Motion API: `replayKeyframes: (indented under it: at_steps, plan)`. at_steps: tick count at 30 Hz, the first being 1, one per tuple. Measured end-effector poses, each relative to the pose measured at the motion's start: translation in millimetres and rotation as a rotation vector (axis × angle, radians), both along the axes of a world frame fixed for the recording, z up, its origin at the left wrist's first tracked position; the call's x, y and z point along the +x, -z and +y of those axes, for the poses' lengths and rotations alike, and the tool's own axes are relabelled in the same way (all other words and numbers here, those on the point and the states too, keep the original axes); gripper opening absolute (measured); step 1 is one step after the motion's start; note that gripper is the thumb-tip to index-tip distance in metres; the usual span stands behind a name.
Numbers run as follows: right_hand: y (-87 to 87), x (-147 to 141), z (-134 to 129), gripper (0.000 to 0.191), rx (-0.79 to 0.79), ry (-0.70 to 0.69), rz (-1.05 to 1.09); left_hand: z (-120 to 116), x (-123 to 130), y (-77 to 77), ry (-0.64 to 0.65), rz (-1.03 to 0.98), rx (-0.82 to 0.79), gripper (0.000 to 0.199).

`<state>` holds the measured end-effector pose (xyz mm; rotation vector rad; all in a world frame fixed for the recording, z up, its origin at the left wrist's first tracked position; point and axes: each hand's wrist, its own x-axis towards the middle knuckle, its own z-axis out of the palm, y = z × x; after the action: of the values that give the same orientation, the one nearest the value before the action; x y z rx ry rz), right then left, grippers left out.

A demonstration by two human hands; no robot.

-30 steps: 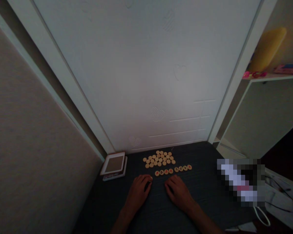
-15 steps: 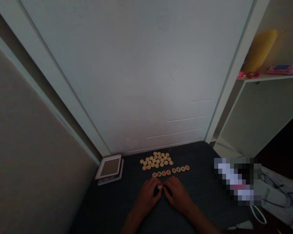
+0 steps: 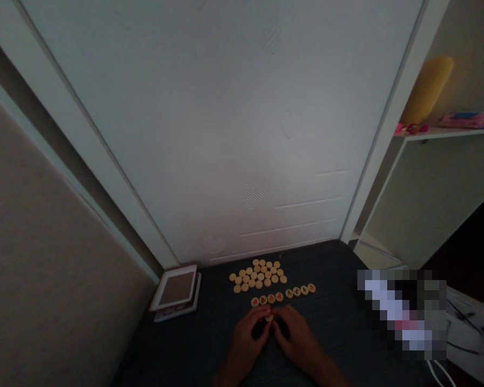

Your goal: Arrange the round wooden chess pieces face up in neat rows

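Observation:
My left hand (image 3: 248,339) pinches a round wooden xiangqi piece (image 3: 269,318) between thumb and fingers. From the other side, the fingertips of my right hand (image 3: 295,334) close on the same piece, so the two hands meet at it. Which face of it is up cannot be made out. Just beyond my fingers lies a row of xiangqi pieces (image 3: 271,299) with red and dark characters showing, split by a small gap. Behind that row, a cluster of plain-faced xiangqi pieces (image 3: 260,276) lies in uneven lines on the dark tabletop (image 3: 185,349).
At the left, a white-framed flat item (image 3: 177,287) rests on another flat thing. A white panel with embossed hearts (image 3: 254,196) rises behind the table. On the right are a blurred-out object (image 3: 399,317), cables (image 3: 468,344) and a shelf (image 3: 447,131) holding a yellow item.
My right fingertips have come in against the piece that my left hand holds. The view has tilted slightly, so the table sits lower in it. The laid-out pieces have not moved.

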<state>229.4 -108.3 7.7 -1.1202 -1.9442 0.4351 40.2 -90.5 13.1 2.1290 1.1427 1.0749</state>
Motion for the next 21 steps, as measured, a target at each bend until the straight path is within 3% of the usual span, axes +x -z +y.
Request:
replayKeyframes:
  at_steps: [7,17,21]
  plan:
    - [3.4,0,5,0.035,0.032,-0.004,0.016,-1,1,-0.9,-0.03,-0.051,-0.084,0.021]
    - [2.7,0,3,0.022,-0.034,0.023,0.014,-3,4,-11.3,-0.03,-0.098,-0.263,0.021]
    - [0.0,0,2,0.03,-0.011,-0.001,-0.001,-4,6,-15.4,-0.039,-0.143,-0.286,0.019]
